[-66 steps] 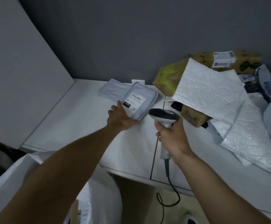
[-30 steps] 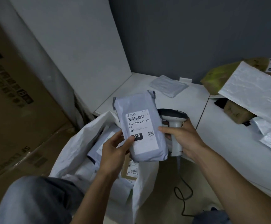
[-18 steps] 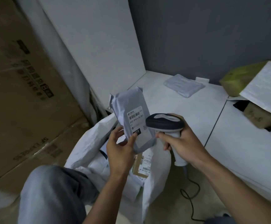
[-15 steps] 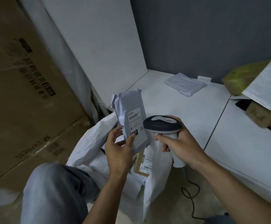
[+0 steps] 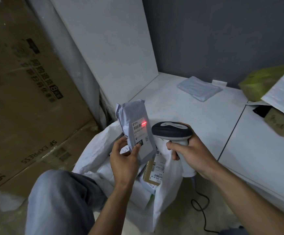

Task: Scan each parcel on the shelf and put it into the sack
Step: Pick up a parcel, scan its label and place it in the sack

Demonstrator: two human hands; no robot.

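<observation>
While red line crossed its label, grey parcel stood upright over open white sack, beside shelf. Left hand: grip pinched parcel, thumb on front, fingers behind. Right hand: grip curled round scanner handle, head facing label. Second parcel lay flat on shelf, well apart.
</observation>
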